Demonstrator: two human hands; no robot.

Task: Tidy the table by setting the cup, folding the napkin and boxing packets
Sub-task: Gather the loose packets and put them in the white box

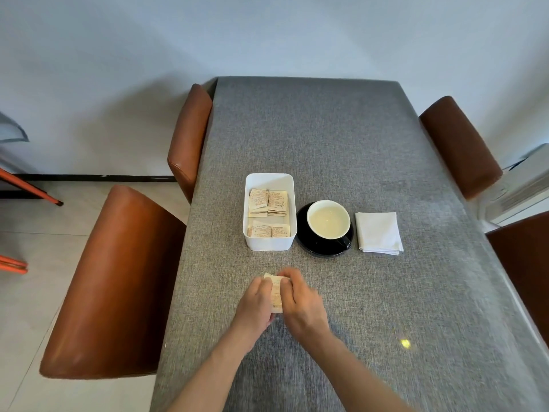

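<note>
**Kid:** Grey cloth covers the whole desk (341, 138). What are the 2 hands doing?

**Helper:** The left hand (257, 300) and the right hand (301, 295) are close together near the front edge. Both are curled around a small stack of packets (276, 292), one on each side. I cannot count how many are in the stack.

**Kid:** Which way do the packets point?

**Helper:** The long side runs from 6 o'clock to 12 o'clock. One short end pokes out past the fingertips, toward the box.

**Kid:** Where is the box?

**Helper:** The white box (269, 181) sits at 12 o'clock from the hands, a little way off. It is long from 6 to 12 too. More packets already lie flat inside it.

**Kid:** Are the packets hard to hold?

**Helper:** I think they are light, thin and bendy, like paper. They could slide apart, so pinching the long edges from both sides looks smart. They should go in turned the same way as the box.

**Kid:** And the cup?

**Helper:** The cup (328, 220) stands on a black saucer (306, 242), at 3 o'clock from the box. It could break, so be gentle. The white napkin (378, 231) lies folded at 3 o'clock from the cup. It looks soft.
</note>
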